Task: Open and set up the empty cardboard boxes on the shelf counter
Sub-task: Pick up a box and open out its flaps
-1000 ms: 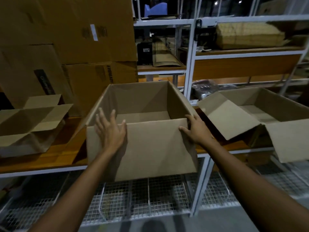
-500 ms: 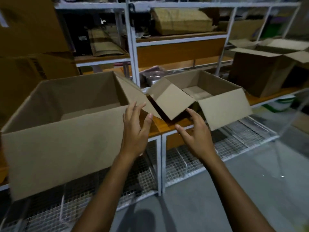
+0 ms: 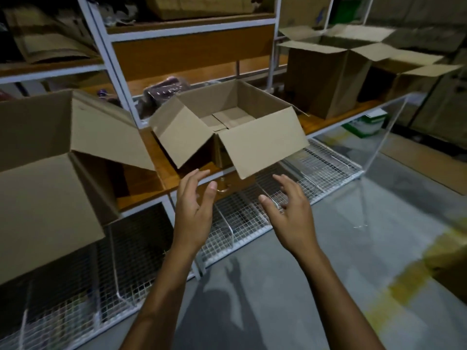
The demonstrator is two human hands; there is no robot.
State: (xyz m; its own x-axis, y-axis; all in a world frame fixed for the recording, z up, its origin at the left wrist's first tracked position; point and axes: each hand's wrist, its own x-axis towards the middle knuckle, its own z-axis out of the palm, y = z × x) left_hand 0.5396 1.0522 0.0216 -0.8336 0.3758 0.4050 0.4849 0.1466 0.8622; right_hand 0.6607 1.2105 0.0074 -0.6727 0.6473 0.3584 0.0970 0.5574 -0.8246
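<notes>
**A:** How are the hands posed?

**B:** Both forearms reach forward. The left hand (image 3: pixel 194 210) and right hand (image 3: pixel 288 213) are raised side by side with palms facing each other. Their fingers are spread and loosely bent, holding nothing.

**A:** And the box?

**B:** The open cardboard box (image 3: pixel 262 145) sits on the table (image 3: pixel 141 190) just past the fingertips, its front flap hanging over the edge. A larger open box (image 3: pixel 45 210) stands left, a tall box (image 3: pixel 326 79) farther right.

**A:** Any writing?

**B:** The green-and-white carton (image 3: pixel 366 122) below the table's far end has print too small to read.
</notes>
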